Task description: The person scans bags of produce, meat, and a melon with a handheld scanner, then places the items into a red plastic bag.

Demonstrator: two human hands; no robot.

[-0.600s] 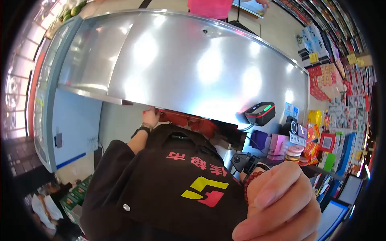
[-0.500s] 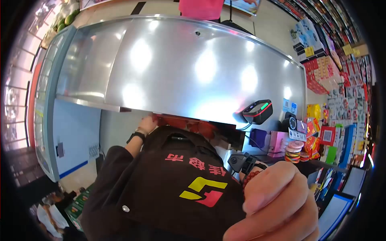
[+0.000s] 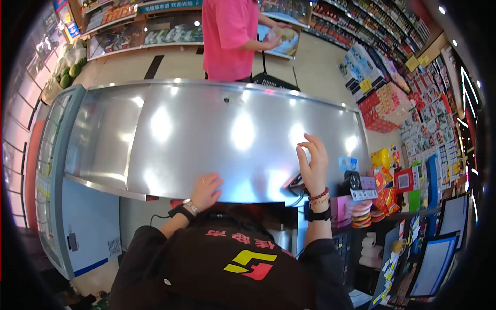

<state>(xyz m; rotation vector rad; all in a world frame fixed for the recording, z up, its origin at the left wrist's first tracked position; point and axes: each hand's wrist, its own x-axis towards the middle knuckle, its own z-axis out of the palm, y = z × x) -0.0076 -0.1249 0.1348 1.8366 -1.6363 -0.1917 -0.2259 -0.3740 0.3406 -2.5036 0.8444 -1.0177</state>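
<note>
My left hand is at the near edge of the steel counter, its fingers loosely bent and slightly apart with nothing in them. A watch and a dark strap circle that wrist. Farther right, my right hand is raised over the counter, thumb and fingers apart, holding nothing. It wears bead bracelets and a black band. Beside its wrist is a dark scanner device, partly hidden by the hand. My black apron with yellow and pink printing fills the bottom.
Across the counter stands a person in a pink shirt, with a bag in their hands and a black basket nearby. A glass-sided case is at left. Snack packets and monitors are at right.
My left hand has come up from below the counter edge onto it. My right hand has moved from close to the camera out over the counter. The view has tilted up, showing the person more fully.
</note>
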